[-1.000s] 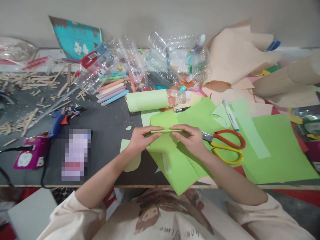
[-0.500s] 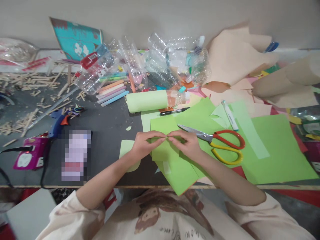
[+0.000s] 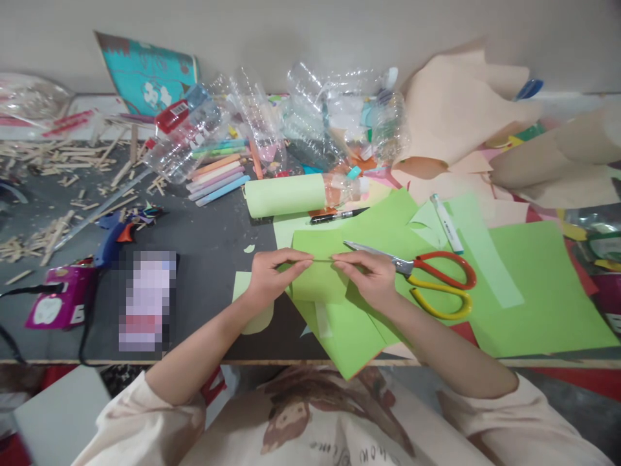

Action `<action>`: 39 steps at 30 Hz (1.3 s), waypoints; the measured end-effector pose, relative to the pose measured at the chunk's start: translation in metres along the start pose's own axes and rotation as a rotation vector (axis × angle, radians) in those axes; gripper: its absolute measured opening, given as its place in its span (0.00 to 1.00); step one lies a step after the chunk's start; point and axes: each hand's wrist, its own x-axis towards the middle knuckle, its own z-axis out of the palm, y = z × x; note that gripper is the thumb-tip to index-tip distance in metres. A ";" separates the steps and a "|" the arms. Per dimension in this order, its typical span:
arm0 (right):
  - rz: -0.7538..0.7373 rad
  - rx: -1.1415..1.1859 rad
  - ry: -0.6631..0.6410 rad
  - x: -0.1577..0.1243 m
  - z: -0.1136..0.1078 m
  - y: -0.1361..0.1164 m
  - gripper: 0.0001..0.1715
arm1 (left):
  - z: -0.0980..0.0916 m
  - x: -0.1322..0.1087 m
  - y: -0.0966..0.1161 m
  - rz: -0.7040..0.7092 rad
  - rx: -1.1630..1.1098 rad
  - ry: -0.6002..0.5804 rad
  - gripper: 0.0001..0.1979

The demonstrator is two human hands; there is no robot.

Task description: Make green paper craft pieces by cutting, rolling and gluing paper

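My left hand [image 3: 272, 275] and my right hand [image 3: 371, 275] both pinch the top fold of a small green paper piece [image 3: 317, 281], fingertips almost meeting in the middle. The piece lies over larger green sheets [image 3: 533, 285] on the dark table [image 3: 208, 239]. Red-and-yellow scissors [image 3: 436, 278] lie just right of my right hand, blades pointing left behind my fingers. A black pen [image 3: 337, 215] lies beyond the paper.
A bottle wrapped in pale green paper [image 3: 291, 195] lies behind the sheets. Clear plastic bottles [image 3: 334, 116], coloured markers [image 3: 218, 175], a blue glue gun [image 3: 116, 233], wooden sticks [image 3: 53, 162] and beige paper [image 3: 460, 110] crowd the back. A white glue stick [image 3: 446, 223] rests on the sheets.
The folded edge has been pressed flatter and my fingertips slid together then slightly apart along the crease. The scissor blades, covered a second ago, now show.
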 end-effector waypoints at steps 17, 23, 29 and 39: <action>0.306 0.288 0.081 -0.002 0.000 0.008 0.34 | -0.004 0.000 -0.009 0.147 0.041 0.090 0.07; 0.466 0.385 -0.055 0.000 0.004 0.020 0.33 | -0.001 -0.002 -0.014 -0.084 -0.035 0.104 0.33; 0.524 0.393 -0.095 0.004 -0.001 0.020 0.10 | -0.004 0.005 -0.013 -0.052 -0.017 0.053 0.10; 0.502 0.337 -0.091 0.005 -0.007 0.021 0.13 | -0.007 0.011 -0.003 -0.316 -0.251 -0.049 0.05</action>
